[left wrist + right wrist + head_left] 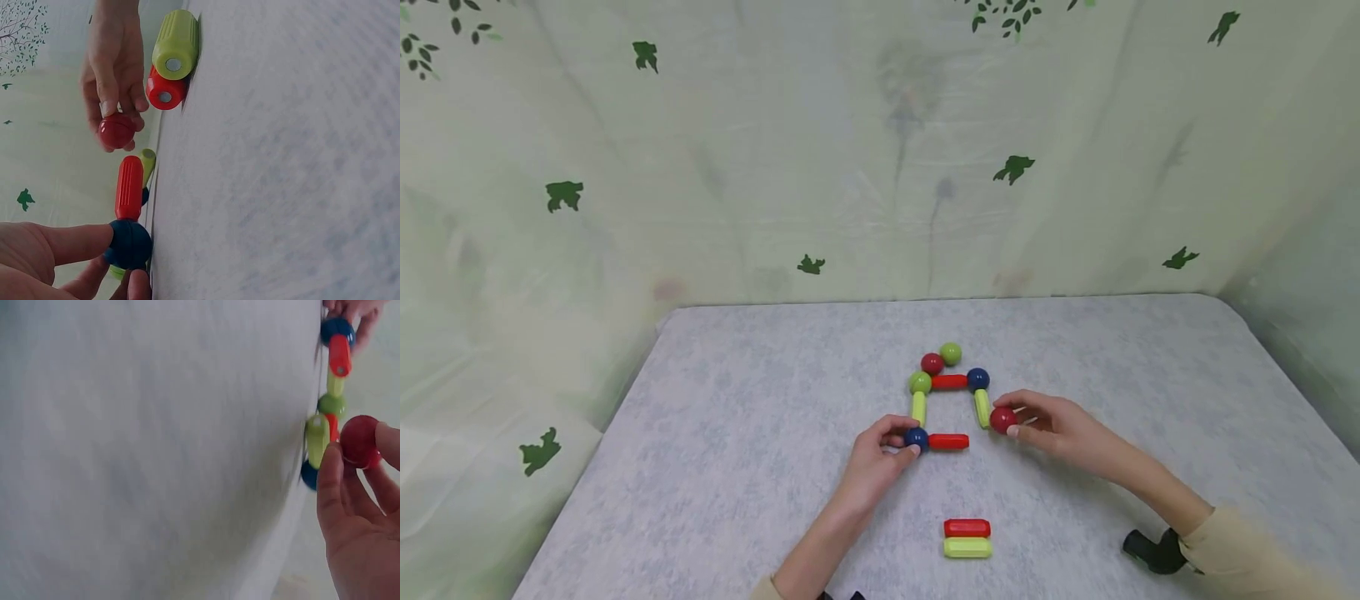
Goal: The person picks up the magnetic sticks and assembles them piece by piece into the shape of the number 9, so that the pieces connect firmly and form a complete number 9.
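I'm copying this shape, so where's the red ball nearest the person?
The red ball is right of centre in the head view, held in the person's right hand, just right of the near end of a yellow-green stick.

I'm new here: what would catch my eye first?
Probably the bright open loop of balls and sticks on the gray table. At its near left corner the left hand grips a blue ball, while the right hand holds a red ball near its right side. Nearer the camera, a red stick and a lime stick lie side by side.
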Demonstrator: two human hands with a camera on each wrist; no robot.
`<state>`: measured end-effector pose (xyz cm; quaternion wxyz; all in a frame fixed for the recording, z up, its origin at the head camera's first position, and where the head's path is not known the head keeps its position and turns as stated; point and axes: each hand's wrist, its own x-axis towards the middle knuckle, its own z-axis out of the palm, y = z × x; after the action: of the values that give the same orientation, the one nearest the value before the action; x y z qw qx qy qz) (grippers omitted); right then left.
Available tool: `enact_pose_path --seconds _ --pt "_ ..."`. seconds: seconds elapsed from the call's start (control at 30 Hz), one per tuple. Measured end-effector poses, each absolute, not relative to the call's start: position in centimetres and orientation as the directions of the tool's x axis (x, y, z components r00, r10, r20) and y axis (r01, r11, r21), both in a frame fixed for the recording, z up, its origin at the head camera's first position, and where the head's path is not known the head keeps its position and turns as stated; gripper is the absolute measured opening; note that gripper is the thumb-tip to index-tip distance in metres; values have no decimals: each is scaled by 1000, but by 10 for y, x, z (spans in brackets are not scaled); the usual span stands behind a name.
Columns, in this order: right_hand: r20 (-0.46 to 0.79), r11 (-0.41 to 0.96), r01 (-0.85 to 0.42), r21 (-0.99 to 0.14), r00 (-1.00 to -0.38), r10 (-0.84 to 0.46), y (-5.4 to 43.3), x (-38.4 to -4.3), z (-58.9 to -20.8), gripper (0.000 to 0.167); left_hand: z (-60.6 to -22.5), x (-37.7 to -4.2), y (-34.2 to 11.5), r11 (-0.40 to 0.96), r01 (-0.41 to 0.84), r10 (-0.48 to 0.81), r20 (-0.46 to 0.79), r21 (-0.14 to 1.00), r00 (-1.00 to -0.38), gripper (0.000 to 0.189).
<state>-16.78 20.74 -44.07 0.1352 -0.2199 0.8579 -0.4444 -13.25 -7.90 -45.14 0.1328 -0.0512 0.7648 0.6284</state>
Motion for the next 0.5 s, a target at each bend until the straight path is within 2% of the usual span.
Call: enact_pose_path --seconds 0.2,0.5 --pt "-78 562 -255 -787 -862 -501 191 -154 -442 36 -452 -132 -80 211 -244 83 -266 947 -960 28" --pt "-34 589 -337 -735 -848 -528 178 -149 -439 35 -451 -132 -79 205 -237 86 -259 950 -962 27"
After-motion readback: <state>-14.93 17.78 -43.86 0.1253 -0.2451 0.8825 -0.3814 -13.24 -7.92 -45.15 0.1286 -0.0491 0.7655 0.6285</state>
